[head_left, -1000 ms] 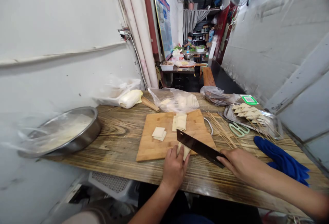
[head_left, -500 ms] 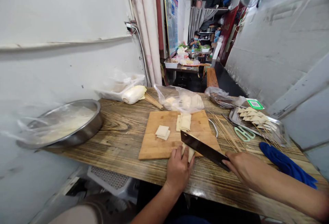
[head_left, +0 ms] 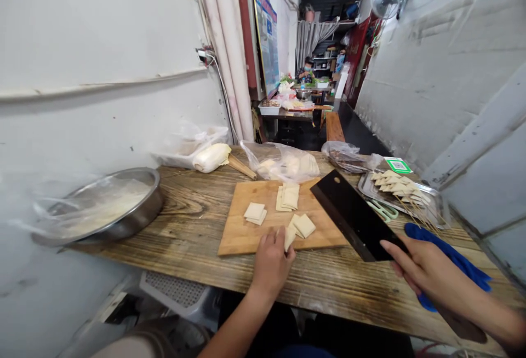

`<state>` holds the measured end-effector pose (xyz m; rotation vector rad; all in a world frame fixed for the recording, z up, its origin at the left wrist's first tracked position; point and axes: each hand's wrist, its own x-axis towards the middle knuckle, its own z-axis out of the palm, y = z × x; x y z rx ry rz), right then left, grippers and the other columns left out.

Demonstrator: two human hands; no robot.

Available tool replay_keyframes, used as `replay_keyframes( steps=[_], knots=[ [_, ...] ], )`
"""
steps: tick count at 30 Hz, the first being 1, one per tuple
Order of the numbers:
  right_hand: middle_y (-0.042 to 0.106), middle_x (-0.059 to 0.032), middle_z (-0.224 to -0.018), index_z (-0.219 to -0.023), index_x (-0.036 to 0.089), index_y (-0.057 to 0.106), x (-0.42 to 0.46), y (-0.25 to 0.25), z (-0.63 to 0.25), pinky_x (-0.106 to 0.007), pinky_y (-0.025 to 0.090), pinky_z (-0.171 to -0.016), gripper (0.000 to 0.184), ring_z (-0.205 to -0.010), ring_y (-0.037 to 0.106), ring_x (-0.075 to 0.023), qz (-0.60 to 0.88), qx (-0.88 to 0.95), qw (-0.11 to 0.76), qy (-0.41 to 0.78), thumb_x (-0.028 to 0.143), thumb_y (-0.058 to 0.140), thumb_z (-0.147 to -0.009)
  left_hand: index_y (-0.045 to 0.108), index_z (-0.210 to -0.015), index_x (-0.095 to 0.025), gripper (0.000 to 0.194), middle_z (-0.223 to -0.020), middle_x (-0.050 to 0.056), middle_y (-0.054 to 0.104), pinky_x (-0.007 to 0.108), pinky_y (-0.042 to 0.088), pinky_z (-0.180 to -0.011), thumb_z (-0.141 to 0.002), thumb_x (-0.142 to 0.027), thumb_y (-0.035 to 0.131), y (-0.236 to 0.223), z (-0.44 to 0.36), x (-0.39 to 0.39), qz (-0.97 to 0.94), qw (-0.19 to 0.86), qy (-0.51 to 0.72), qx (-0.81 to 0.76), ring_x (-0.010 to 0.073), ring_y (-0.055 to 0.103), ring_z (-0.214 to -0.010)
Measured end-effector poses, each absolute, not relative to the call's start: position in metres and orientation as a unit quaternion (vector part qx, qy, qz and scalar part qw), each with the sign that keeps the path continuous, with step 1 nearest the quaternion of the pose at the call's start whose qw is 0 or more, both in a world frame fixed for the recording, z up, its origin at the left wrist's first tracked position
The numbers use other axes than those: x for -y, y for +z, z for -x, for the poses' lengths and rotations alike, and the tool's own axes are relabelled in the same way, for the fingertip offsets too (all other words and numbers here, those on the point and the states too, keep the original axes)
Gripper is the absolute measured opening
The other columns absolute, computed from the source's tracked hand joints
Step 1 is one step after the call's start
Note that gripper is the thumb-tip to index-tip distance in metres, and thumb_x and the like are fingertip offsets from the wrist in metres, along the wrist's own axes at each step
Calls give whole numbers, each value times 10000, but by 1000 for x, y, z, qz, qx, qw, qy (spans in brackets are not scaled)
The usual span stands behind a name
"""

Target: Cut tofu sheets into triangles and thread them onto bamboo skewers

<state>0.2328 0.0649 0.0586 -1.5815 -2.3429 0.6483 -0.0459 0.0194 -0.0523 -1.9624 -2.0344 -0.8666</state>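
The left hand (head_left: 269, 264) rests at the near edge of the rectangular pale wooden cutting board (head_left: 246, 226), fingers curled closed around a thin pale tofu-skin piece (head_left: 289, 237) at the board's 6 o'clock edge. Just beside it, toward 1 o'clock, lies a small heap of freshly cut pale squares (head_left: 303, 225). The right hand (head_left: 427, 275) is clenched around the handle of a broad black-bladed cleaver (head_left: 353, 217), which is lifted off the board and tilted, its flat side facing up, at 3 o'clock from the board.

Farther back on the board lie a small stack of pale squares (head_left: 255, 213) and a taller folded stack of pale sheets (head_left: 288, 197). On the striped wooden worktop (head_left: 193, 226), a round steel basin under clear film (head_left: 102, 207) sits at 9 o'clock, and a steel tray of skewered pale pieces (head_left: 405, 191) at 2 o'clock, with a blue cloth (head_left: 452, 257) near the right hand.
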Motion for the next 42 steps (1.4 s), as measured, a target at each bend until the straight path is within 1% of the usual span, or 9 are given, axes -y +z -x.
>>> replay_keyframes(
  steps=[5,8,12,16,18,22,29,35,42],
  knots=[
    [490,25,-377,-582,227,415,-53,36,-254,-241,403,-437,434,-353,480,-127,577,723,176,336,547,327,-862,506,-1156,-113,389,-753,90,634,327,469,-661,-775,-183,475,-51,63,-35,657,101,-246,705,217,590,-709],
    [488,26,-378,-570,226,424,-45,20,-260,-238,390,-413,450,-358,482,-131,579,693,182,389,577,339,-840,487,-1164,-121,353,-782,92,652,304,469,-637,-825,-196,424,-52,68,-48,646,136,-271,700,197,602,-680],
    [448,41,-359,-567,226,428,-36,9,-261,-227,372,-381,462,-333,461,-125,596,645,206,432,606,345,-814,441,-1225,-151,372,-1046,132,615,339,476,-760,-858,-194,392,-49,45,-60,706,139,-302,625,206,586,-900],
    [424,54,-362,-574,227,419,-30,5,-260,-222,366,-365,443,-320,442,-119,602,616,239,448,613,374,-786,408,-1271,-186,514,-1281,162,452,440,440,-853,-804,-373,516,-46,11,-61,747,103,-240,611,279,487,-1087],
    [405,59,-359,-567,227,411,-28,2,-260,-221,361,-354,446,-312,426,-114,605,604,251,454,619,379,-778,415,-1262,-182,512,-1309,177,409,453,426,-879,-796,-356,536,-48,3,-62,750,97,-236,611,287,450,-1137],
    [400,59,-365,-570,225,413,-26,-6,-263,-216,371,-355,452,-321,426,-111,603,593,255,469,621,371,-784,437,-1221,-162,412,-1284,187,414,416,441,-882,-822,-237,508,-57,8,-71,757,102,-244,598,258,448,-1152],
    [412,54,-354,-581,222,416,-25,-7,-264,-211,361,-348,454,-316,430,-111,606,590,253,470,625,365,-785,453,-1162,-131,319,-1190,172,472,376,447,-873,-874,-262,415,-58,29,-111,797,162,-225,537,227,486,-1076],
    [428,54,-353,-583,215,422,-24,-9,-257,-205,370,-351,464,-317,435,-104,598,587,267,476,641,390,-764,490,-1081,-157,271,-1138,139,502,348,454,-829,-871,-309,411,-43,4,-141,792,147,-197,559,219,471,-1056],
    [432,54,-369,-582,212,438,-21,-16,-261,-199,366,-344,453,-325,429,-100,605,581,284,464,627,407,-763,576,-1035,-154,446,-989,139,607,345,443,-751,-883,-447,277,-21,14,-146,662,102,-168,723,241,559,-920]
  ],
)
